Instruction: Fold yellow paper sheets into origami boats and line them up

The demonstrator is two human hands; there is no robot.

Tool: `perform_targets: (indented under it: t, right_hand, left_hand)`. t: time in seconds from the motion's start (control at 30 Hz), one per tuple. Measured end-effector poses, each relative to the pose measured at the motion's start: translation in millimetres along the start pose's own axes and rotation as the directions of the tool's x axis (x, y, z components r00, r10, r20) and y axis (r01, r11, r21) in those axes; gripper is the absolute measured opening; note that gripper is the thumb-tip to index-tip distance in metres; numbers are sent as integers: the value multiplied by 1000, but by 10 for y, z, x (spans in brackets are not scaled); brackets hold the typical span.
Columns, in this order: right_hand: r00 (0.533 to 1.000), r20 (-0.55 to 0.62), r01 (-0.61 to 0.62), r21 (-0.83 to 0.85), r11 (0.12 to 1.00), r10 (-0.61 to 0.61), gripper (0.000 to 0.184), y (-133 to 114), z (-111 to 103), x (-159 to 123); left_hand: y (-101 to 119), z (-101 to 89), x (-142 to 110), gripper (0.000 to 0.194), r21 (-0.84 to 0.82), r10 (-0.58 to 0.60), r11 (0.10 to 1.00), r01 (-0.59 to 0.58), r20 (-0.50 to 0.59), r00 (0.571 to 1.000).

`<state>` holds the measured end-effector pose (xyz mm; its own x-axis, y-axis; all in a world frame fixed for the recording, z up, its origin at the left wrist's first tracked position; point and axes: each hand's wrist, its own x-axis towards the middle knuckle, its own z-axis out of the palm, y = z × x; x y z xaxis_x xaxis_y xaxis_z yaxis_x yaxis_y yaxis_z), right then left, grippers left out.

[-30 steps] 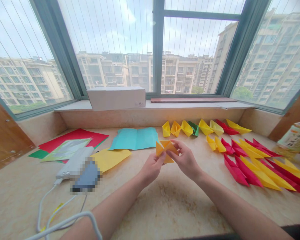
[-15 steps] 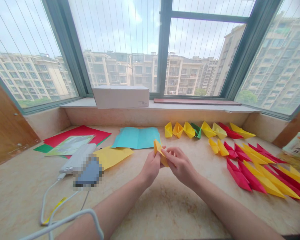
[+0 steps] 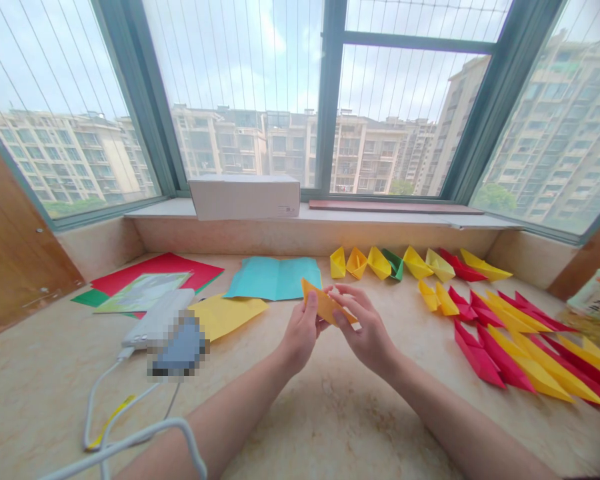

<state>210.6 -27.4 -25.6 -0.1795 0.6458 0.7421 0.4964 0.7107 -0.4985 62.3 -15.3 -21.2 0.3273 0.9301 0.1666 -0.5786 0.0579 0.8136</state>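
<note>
A folded piece of yellow-orange paper [image 3: 326,305] is held up in front of me, above the stone-patterned counter. My left hand [image 3: 304,330] pinches its left end, thumb on the near face. At the right end, my right hand [image 3: 363,320] grips it between thumb and fingers. Some fingertips are hidden behind the paper. Just beyond lies a creased turquoise sheet [image 3: 275,279]. A flat yellow sheet [image 3: 233,315] rests to the left of my hands. Folded paper boats [image 3: 379,262], mostly yellow with a green and a red one, line the back of the counter.
More red and yellow folded paper pieces [image 3: 510,360] cover the right side, near a clear container with a label [image 3: 597,293]. Leftward are red sheets [image 3: 155,270], a white power bank [image 3: 163,313], a blurred-out device [image 3: 180,347] and white cables [image 3: 145,433]. A white box [image 3: 245,199] stands on the sill.
The folded paper has turned from a steep, narrow angle to a wider one, showing more of its face. My right hand has shifted slightly right and its fingers have spread along the paper.
</note>
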Motion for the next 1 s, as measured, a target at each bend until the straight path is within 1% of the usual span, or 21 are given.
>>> perform_targets:
  t: [0.03,0.1,0.2,0.23,0.3,0.37,0.43,0.5,0.6,0.77,0.87,0.93,1.0]
  right_hand:
    - [999,-22,-42,46,998,43,33,22,0,7]
    - [990,-20,-136,133,982,140,38,55,-4,22]
    - [959,49,-281,270,921,278,43,66,-7,40]
    - [949,74,-314,302,900,307,43,63,-6,43]
    - [938,72,-345,325,881,340,43,55,-8,48]
    - [936,22,-340,310,888,350,39,47,-20,51]
    - [946,-15,-307,273,912,324,30,40,-41,56]
    - [963,-12,-258,229,939,268,21,28,-65,62]
    - [978,5,-204,204,958,207,17,2,-90,70]
    - [982,-1,-184,230,956,190,14,-29,-91,65]
    - [978,-45,-189,208,960,202,14,-19,-95,62]
    - [971,-79,-209,186,960,227,15,-6,-104,62]
    - [962,-95,-239,169,956,257,20,10,-116,67]
  left_hand:
    - [-4,-4,2,57,0,11,1000,-11,19,1000]
    - [-14,-11,8,57,13,42,999,-43,49,998]
    - [-15,-16,19,58,53,98,993,-101,61,993]
    - [-9,-16,22,60,72,111,991,-115,57,992]
    - [10,-17,25,64,118,126,984,-130,43,991]
    - [32,-22,25,66,174,139,975,-141,26,990]
    - [45,-31,22,68,229,152,961,-153,25,988]
    - [49,-41,20,69,263,159,951,-165,45,986]
    - [48,-45,13,68,288,159,941,-176,83,984]
    - [78,-22,-4,64,346,147,921,-178,115,982]
    - [96,-27,6,56,398,150,900,-176,95,984]
    - [96,-43,23,46,418,173,889,-187,72,982]
    - [92,-60,40,33,422,209,881,-212,55,976]
